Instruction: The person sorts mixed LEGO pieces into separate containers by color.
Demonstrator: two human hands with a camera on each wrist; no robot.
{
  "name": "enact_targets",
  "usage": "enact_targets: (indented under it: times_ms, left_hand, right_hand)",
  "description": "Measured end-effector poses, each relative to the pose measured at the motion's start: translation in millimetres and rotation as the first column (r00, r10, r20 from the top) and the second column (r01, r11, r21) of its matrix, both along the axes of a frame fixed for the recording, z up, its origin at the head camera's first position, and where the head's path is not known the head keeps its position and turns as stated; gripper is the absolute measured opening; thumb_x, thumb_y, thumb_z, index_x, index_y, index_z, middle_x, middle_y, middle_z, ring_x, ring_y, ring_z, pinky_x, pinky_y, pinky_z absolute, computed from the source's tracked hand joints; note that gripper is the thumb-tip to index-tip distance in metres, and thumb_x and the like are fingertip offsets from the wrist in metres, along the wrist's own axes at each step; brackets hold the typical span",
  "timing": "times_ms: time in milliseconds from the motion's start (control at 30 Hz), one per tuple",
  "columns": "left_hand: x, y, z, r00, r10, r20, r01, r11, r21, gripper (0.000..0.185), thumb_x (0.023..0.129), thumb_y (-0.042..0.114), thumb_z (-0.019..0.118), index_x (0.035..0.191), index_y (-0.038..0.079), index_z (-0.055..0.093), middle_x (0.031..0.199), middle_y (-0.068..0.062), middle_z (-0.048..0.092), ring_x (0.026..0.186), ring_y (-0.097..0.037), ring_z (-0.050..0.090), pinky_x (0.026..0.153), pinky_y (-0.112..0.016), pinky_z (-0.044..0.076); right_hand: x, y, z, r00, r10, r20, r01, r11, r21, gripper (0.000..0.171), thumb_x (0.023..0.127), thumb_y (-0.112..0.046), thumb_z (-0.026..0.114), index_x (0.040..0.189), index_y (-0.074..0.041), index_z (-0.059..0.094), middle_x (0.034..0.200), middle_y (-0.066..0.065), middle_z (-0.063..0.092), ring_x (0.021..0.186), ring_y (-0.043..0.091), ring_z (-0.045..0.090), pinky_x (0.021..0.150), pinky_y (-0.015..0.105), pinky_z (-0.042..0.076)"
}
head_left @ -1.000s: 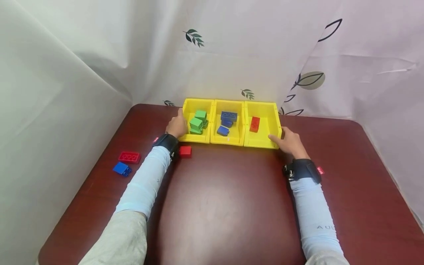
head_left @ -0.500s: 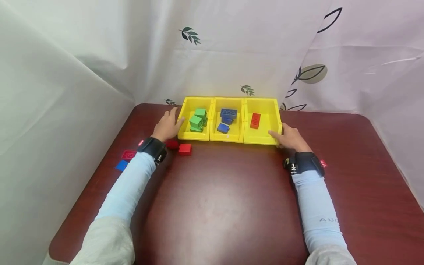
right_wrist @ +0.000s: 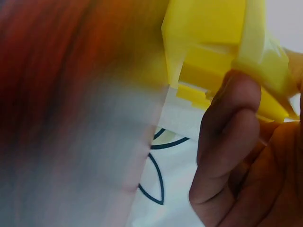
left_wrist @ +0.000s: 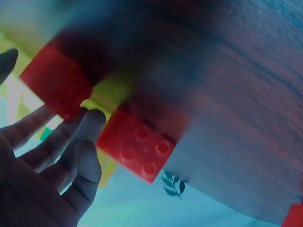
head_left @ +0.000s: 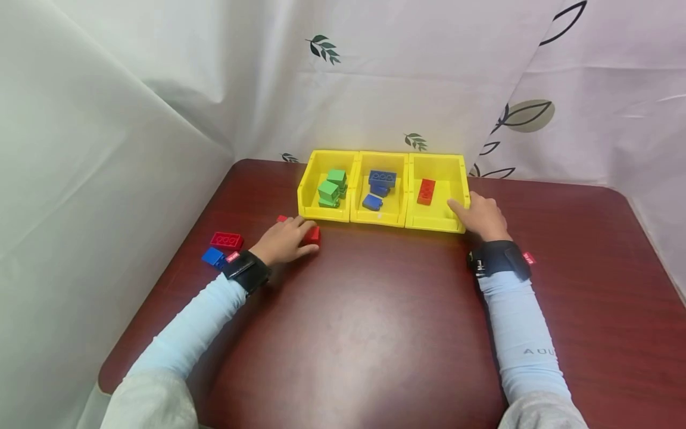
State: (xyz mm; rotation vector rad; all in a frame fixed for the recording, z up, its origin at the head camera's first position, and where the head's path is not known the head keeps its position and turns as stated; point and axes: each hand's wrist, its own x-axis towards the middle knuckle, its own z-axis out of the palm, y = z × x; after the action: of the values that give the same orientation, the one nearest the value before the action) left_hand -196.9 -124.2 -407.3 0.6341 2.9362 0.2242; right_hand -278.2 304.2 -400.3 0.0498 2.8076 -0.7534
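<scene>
Red bricks (head_left: 227, 241) number four, left hand (head_left: 281, 242) spread around one, right hand (head_left: 485, 218) pinching one of three bins (head_left: 434, 223).

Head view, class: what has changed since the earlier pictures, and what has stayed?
The left hand let go of the left yellow bin and moved toward the camera, to a red brick on the table. The right hand still holds the right yellow bin; green bricks and blue bricks lie unchanged.
</scene>
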Motion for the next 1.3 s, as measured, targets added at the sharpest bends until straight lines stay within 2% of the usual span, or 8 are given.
enact_targets:
  times_ms: [133, 233, 333, 500, 900, 1100, 1200, 1300]
  left_hand:
    - [-1.2, 6, -11.3, 0.999, -0.032, 0.009, 0.032, 0.999, -0.033, 0.059, 0.09, 0.042, 0.067, 0.134, 0.005, 0.051, 0.113, -0.015, 0.056, 0.095, -0.028, 0.06, 0.088, -0.041, 0.055]
    - [-1.5, 10, -16.9, 0.999, -0.031, 0.005, 0.032, 0.999, -0.02, 0.05, 0.092, 0.038, 0.065, 0.127, 0.005, 0.05, 0.105, -0.013, 0.052, 0.086, -0.027, 0.059, 0.08, -0.037, 0.054]
    - [-1.8, 13, -19.3, 1.0, -0.018, 0.006, 0.018, 1.0, 0.019, 0.045, 0.092, 0.036, 0.066, 0.121, 0.006, 0.049, 0.1, -0.011, 0.05, 0.082, -0.025, 0.057, 0.075, -0.034, 0.051]
    - [-2.7, 16, -18.6, 1.0, 0.005, 0.017, -0.006, 0.997, 0.079, 0.042, 0.09, 0.033, 0.07, 0.116, 0.007, 0.05, 0.095, -0.01, 0.05, 0.082, -0.025, 0.055, 0.074, -0.034, 0.047]
    - [-8.3, 16, -21.7, 0.999, 0.003, 0.054, -0.009, 0.992, 0.123, 0.042, 0.089, 0.033, 0.071, 0.117, 0.008, 0.053, 0.1, -0.009, 0.052, 0.087, -0.024, 0.056, 0.078, -0.033, 0.049]
    - [-6.8, 25, -14.7, 0.998, 0.001, 0.062, -0.007, 0.996, 0.092, 0.04, 0.088, 0.032, 0.072, 0.114, 0.007, 0.056, 0.097, -0.008, 0.052, 0.084, -0.023, 0.056, 0.075, -0.032, 0.05]
    - [-4.2, 30, -5.4, 0.999, 0.006, 0.044, -0.01, 0.996, 0.094, 0.042, 0.088, 0.033, 0.072, 0.116, 0.006, 0.056, 0.098, -0.009, 0.053, 0.086, -0.023, 0.057, 0.078, -0.032, 0.053]
    - [-6.6, 35, 6.9, 1.0, 0.002, -0.007, -0.001, 0.992, 0.124, 0.045, 0.087, 0.031, 0.073, 0.118, 0.003, 0.055, 0.102, -0.012, 0.054, 0.089, -0.025, 0.057, 0.082, -0.035, 0.055]
  right_hand:
    - [1.0, -4, -2.9, 1.0, -0.007, -0.021, 0.007, 1.0, 0.0, 0.058, 0.1, -0.049, 0.035, 0.125, 0.003, 0.044, 0.093, 0.021, 0.052, 0.085, 0.036, 0.053, 0.067, 0.041, 0.042]
    - [1.4, -6, -3.1, 0.999, -0.008, -0.043, 0.008, 1.0, 0.0, 0.052, 0.101, -0.045, 0.033, 0.12, 0.002, 0.045, 0.089, 0.02, 0.051, 0.081, 0.035, 0.053, 0.065, 0.04, 0.042]
    - [0.7, -6, -2.2, 0.999, -0.011, -0.053, 0.011, 1.0, 0.01, 0.051, 0.101, -0.044, 0.033, 0.119, 0.002, 0.044, 0.088, 0.02, 0.051, 0.079, 0.035, 0.053, 0.065, 0.04, 0.042]
    - [-1.5, -6, -1.0, 0.999, -0.01, -0.046, 0.011, 1.0, 0.022, 0.053, 0.101, -0.045, 0.034, 0.121, 0.003, 0.043, 0.088, 0.021, 0.05, 0.079, 0.035, 0.053, 0.065, 0.04, 0.042]
    - [-3.9, -4, -5.8, 0.999, -0.009, -0.031, 0.009, 1.0, 0.011, 0.057, 0.102, -0.048, 0.033, 0.127, 0.003, 0.04, 0.092, 0.021, 0.05, 0.081, 0.036, 0.052, 0.067, 0.041, 0.042]
    - [-2.4, -3, -4.1, 1.0, -0.015, -0.016, 0.015, 1.0, -0.011, 0.058, 0.102, -0.047, 0.033, 0.129, 0.003, 0.039, 0.093, 0.022, 0.05, 0.084, 0.037, 0.052, 0.068, 0.041, 0.042]
    - [-1.8, -4, -3.1, 1.0, -0.015, -0.013, 0.014, 1.0, -0.017, 0.057, 0.101, -0.046, 0.034, 0.129, 0.003, 0.039, 0.093, 0.022, 0.05, 0.085, 0.037, 0.052, 0.069, 0.041, 0.042]
    - [-1.7, -4, -2.5, 1.0, -0.02, -0.012, 0.02, 1.0, -0.02, 0.057, 0.102, -0.046, 0.034, 0.129, 0.003, 0.039, 0.093, 0.021, 0.05, 0.085, 0.037, 0.052, 0.069, 0.041, 0.041]
